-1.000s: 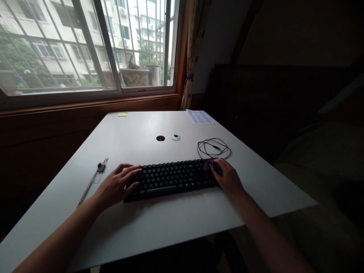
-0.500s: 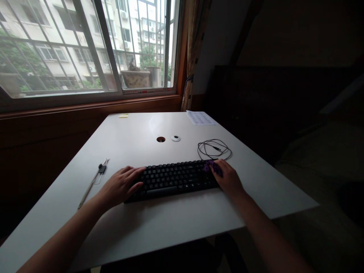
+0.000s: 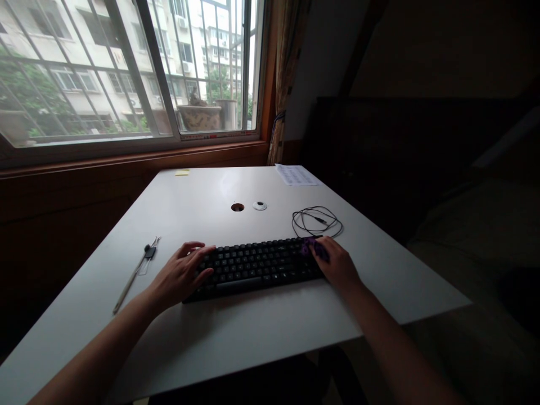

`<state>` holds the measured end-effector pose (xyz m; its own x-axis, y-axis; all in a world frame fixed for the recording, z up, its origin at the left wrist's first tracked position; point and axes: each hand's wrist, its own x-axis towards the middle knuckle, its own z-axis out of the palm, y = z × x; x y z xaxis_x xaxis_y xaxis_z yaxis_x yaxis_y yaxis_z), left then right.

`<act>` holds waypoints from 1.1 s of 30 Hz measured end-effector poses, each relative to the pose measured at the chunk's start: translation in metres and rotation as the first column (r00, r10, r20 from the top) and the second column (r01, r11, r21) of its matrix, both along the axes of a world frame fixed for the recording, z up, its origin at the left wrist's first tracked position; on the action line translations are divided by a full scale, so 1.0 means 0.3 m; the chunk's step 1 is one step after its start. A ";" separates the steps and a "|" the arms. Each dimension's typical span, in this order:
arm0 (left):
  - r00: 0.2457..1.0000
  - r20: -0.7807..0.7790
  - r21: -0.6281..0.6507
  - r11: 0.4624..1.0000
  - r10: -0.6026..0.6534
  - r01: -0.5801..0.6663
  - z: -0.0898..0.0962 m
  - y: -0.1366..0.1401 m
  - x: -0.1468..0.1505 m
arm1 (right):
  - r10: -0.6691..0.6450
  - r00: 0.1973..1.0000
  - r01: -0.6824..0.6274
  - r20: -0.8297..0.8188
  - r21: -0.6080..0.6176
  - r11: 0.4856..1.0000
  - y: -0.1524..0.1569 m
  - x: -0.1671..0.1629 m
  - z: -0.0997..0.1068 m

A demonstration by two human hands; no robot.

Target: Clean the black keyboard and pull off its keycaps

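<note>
A black keyboard lies on the white table, tilted slightly, with its right end farther from me. Over its left end rests my left hand, fingers stretched out and apart, the thumb above the keys. My right hand is closed on a crumpled purple cloth, which it presses against the keys at the keyboard's right end. The cloth's far side is partly hidden by my fingers.
Behind the keyboard lies a coiled black cable. A thin stick-like tool and a small black clip are at the left. Farther back are a cable hole, its round cover, printed paper and yellow notes.
My left hand's fingers have bent and lifted a little at the keyboard's left end. My right hand and the cloth stay almost in place; the view has shifted slightly.
</note>
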<state>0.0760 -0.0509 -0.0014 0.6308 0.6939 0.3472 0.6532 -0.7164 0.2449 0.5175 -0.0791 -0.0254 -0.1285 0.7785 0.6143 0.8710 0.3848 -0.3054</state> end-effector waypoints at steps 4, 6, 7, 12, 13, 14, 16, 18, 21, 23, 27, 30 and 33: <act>1.000 0.020 -0.038 0.999 -0.010 0.010 -0.003 0.004 -0.003 | -0.003 1.000 0.003 0.001 -0.001 1.000 0.000 0.001 -0.003; 0.999 0.043 -0.034 0.999 -0.013 0.015 -0.009 0.008 -0.012 | -0.003 1.000 0.003 -0.001 0.000 1.000 0.000 0.001 -0.003; 0.998 0.059 -0.021 1.000 -0.014 0.016 -0.013 0.010 -0.019 | -0.004 1.000 0.004 -0.002 0.002 1.000 0.001 0.002 -0.002; 0.991 0.126 0.019 0.998 0.053 -0.056 -0.037 0.026 -0.082 | -0.016 1.000 0.016 -0.021 0.038 0.999 0.005 0.005 -0.001; 0.989 0.128 -0.005 0.998 0.070 -0.070 -0.043 0.029 -0.097 | -0.014 1.000 0.015 -0.025 0.044 0.999 0.005 0.006 0.000; 0.986 0.137 -0.038 0.995 0.093 -0.089 -0.048 0.033 -0.111 | -0.010 1.000 0.012 -0.027 0.046 0.999 0.005 0.007 0.001; 0.977 0.167 -0.139 0.984 0.134 -0.112 -0.062 0.041 -0.135 | 0.002 1.000 -0.001 -0.030 0.038 0.999 0.005 0.009 0.004; 0.964 0.219 -0.235 0.967 0.151 -0.098 -0.078 0.050 -0.152 | 0.018 0.999 -0.017 -0.036 0.025 1.000 0.004 0.010 0.006; 0.943 0.302 -0.327 0.944 0.138 -0.033 -0.104 0.064 -0.168 | 0.047 0.997 -0.046 -0.061 0.023 0.999 0.005 0.003 0.014; 0.933 0.337 -0.368 0.930 0.126 0.007 -0.113 0.070 -0.171 | 0.072 0.994 -0.070 -0.080 0.025 0.997 0.006 -0.011 0.026; 0.920 0.366 -0.433 0.901 0.142 0.033 -0.101 0.075 -0.166 | 0.178 0.980 -0.179 -0.089 -0.012 0.984 0.014 -0.078 0.084; 0.924 0.337 -0.446 0.895 0.178 -0.010 -0.080 0.078 -0.161 | 0.301 0.948 -0.310 -0.104 -0.084 0.947 0.033 -0.168 0.140; 0.935 0.299 -0.415 0.908 0.189 -0.051 -0.073 0.085 -0.164 | 0.451 0.883 -0.465 -0.125 -0.122 0.877 0.079 -0.287 0.175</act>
